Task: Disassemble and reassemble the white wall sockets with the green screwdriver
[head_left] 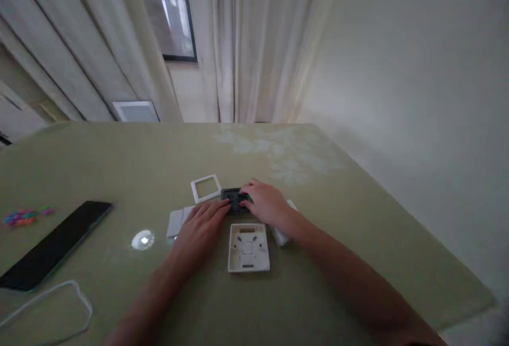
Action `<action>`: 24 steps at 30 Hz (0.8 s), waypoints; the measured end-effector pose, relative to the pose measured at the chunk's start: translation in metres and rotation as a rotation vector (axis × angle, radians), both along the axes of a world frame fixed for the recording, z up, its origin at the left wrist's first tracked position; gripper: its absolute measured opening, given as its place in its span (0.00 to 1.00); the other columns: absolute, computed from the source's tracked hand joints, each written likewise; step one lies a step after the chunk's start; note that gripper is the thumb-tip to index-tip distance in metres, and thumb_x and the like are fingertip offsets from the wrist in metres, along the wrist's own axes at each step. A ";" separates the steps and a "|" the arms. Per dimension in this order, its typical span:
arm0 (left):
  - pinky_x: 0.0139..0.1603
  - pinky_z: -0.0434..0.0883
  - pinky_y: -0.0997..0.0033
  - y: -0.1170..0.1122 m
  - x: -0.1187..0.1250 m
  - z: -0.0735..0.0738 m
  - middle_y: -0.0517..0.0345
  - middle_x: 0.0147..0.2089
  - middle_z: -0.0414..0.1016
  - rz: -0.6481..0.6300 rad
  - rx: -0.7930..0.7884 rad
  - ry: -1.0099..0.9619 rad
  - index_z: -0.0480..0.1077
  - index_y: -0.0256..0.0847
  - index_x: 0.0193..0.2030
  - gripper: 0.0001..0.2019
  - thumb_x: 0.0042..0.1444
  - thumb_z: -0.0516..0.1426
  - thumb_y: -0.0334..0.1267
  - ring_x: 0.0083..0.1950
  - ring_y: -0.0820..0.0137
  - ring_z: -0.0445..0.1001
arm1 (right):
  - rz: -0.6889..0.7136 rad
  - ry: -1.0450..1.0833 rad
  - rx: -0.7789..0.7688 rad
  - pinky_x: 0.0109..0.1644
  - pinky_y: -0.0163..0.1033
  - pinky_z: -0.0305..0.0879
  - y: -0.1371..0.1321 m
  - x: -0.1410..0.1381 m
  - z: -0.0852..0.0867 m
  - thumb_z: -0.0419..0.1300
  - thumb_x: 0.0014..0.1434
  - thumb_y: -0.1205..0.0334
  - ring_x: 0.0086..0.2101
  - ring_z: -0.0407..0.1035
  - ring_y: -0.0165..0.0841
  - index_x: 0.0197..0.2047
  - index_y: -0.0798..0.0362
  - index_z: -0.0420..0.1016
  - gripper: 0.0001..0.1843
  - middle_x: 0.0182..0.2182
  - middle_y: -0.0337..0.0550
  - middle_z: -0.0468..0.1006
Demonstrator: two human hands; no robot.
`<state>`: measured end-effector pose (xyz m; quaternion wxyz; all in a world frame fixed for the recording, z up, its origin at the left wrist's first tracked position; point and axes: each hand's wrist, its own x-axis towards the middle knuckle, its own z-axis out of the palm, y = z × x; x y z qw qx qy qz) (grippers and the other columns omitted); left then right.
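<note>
Both hands are at work on a dark grey, flat rectangular piece [234, 209], which sits near the middle of the green-covered bench [119, 165], just beyond a shallow white square tray [247, 248] with slots and small posts inside. The right hand's [267, 200] grip looks closed on the dark piece, fingers over its right end and the thumb against its face. The left hand [203, 222] lies with its fingertips at the piece's near left corner; whether that grip pinches or only steadies, I cannot tell. A thin white open frame [208, 197] lies just beyond the left hand, and a flat white panel [175, 223] is partly hidden by that hand. Another white piece [280, 237] shows beneath the right wrist, too covered to make out. The step in hand seems to be handling the dark piece with both hands, apart from the tray. As I judge it, the next move calls for steady pressure from the left fingertips and a secure right hold, with both wrists kept clear of the white parts around them.
</note>
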<state>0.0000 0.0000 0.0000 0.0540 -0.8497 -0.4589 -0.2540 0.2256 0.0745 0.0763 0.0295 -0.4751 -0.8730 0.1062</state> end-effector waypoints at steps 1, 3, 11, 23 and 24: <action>0.64 0.78 0.46 0.001 0.000 -0.001 0.44 0.68 0.80 0.005 0.000 -0.003 0.73 0.39 0.65 0.18 0.73 0.52 0.28 0.66 0.53 0.79 | -0.003 0.002 0.000 0.49 0.42 0.73 0.000 -0.001 0.000 0.66 0.71 0.55 0.49 0.81 0.42 0.55 0.47 0.84 0.12 0.54 0.45 0.82; 0.66 0.78 0.47 0.002 -0.001 -0.003 0.43 0.69 0.79 0.011 0.001 -0.005 0.73 0.39 0.63 0.17 0.73 0.52 0.28 0.68 0.53 0.78 | -0.005 0.002 0.000 0.49 0.42 0.73 0.000 -0.002 0.001 0.66 0.72 0.55 0.49 0.81 0.41 0.55 0.47 0.83 0.12 0.54 0.45 0.83; 0.64 0.78 0.44 0.000 0.002 0.004 0.41 0.68 0.79 0.010 -0.007 0.020 0.73 0.39 0.62 0.17 0.71 0.52 0.26 0.65 0.51 0.79 | 0.049 -0.036 -0.002 0.48 0.44 0.73 -0.010 -0.002 0.010 0.58 0.75 0.58 0.47 0.80 0.42 0.56 0.49 0.83 0.14 0.53 0.51 0.81; 0.65 0.77 0.46 0.000 0.004 0.001 0.42 0.69 0.79 0.004 0.006 0.027 0.73 0.37 0.65 0.19 0.72 0.52 0.25 0.66 0.52 0.78 | 0.027 -0.014 -0.027 0.47 0.43 0.72 -0.005 0.000 0.011 0.62 0.73 0.54 0.46 0.81 0.42 0.56 0.47 0.85 0.14 0.53 0.49 0.81; 0.64 0.77 0.45 0.000 0.004 0.001 0.42 0.69 0.79 0.004 0.008 0.028 0.74 0.37 0.65 0.19 0.71 0.52 0.25 0.66 0.52 0.78 | 0.018 -0.016 -0.028 0.47 0.43 0.72 -0.005 -0.001 0.012 0.62 0.73 0.54 0.46 0.81 0.42 0.56 0.47 0.84 0.14 0.53 0.49 0.81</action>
